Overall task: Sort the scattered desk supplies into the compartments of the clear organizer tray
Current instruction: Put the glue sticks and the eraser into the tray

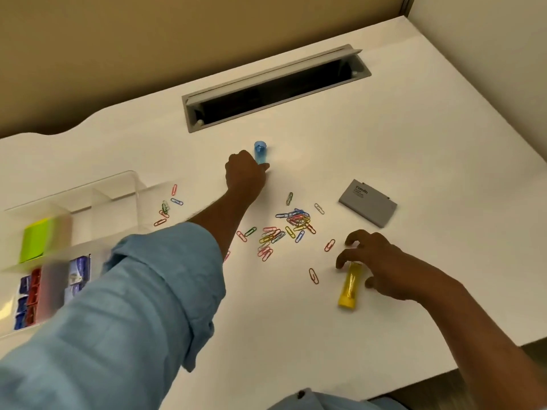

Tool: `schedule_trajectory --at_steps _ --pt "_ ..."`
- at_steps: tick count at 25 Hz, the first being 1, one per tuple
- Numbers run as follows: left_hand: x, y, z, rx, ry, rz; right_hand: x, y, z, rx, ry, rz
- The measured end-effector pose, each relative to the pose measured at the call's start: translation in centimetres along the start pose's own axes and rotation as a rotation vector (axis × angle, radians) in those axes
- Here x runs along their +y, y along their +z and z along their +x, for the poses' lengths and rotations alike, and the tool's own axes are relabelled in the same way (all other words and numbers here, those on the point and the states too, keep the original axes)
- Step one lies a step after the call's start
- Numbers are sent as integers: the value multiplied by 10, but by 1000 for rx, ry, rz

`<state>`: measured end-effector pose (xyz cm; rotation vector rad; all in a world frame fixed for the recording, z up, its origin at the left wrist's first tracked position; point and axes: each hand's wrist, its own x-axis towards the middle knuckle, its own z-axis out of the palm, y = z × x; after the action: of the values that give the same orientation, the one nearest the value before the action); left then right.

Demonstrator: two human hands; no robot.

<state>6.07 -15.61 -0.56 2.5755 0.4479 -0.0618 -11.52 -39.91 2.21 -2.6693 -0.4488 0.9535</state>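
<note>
A white desk [384, 137] fills most of the frame, with a grey cable slot [275, 87] set into it near the upper middle, its flap tilted open.

At the left edge sits the clear organizer tray [124, 184], blurred in places. Its upper compartments look bare. A lower compartment holds a lime-green block [38, 239], perhaps sticky notes. Below that, a compartment holds small blue and red packs [29, 297] standing in a row, and just right of them another holds a blue-and-white packet [79, 270]; what these are is too blurred to tell.

A light blue sleeve [124, 306] runs up from the lower left. The left hand [245, 176] reaches to the centre of the frame, its fingers closed on a translucent blue tube [260, 152] standing upright on the desk. At the lower right, the right hand [381, 261] hovers with fingers spread and curled over the top end of a yellow tube [348, 287] lying on the desk; the fingertips look to touch it, but I cannot tell whether they grip it.

A grey flat box [368, 202] lies at the right of centre, well apart from the tray. Coloured paper clips [284, 229] lie scattered between the two arms, thickest in a heap at the centre, with a smaller cluster [165, 208] just beside the tray's right wall.
</note>
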Motion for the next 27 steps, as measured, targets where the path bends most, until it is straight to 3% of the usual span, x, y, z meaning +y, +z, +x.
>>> schedule_trajectory --at_steps 6,9,15,20,27 --pt "0 12 2 -33 -15 -47 8 -3 13 -1 -89 23" --pt "3 0 -10 -61 -130 -185 8 -10 13 13 -116 109" --pt "-26 -50 -62 -62 -355 -820 -35 -30 30 473 73 414" --pt "-92 -116 -89 91 -417 -907 -127 -31 65 667 70 435" --pt "-197 -199 -96 329 -423 -734 -302 -28 114 651 -38 549"
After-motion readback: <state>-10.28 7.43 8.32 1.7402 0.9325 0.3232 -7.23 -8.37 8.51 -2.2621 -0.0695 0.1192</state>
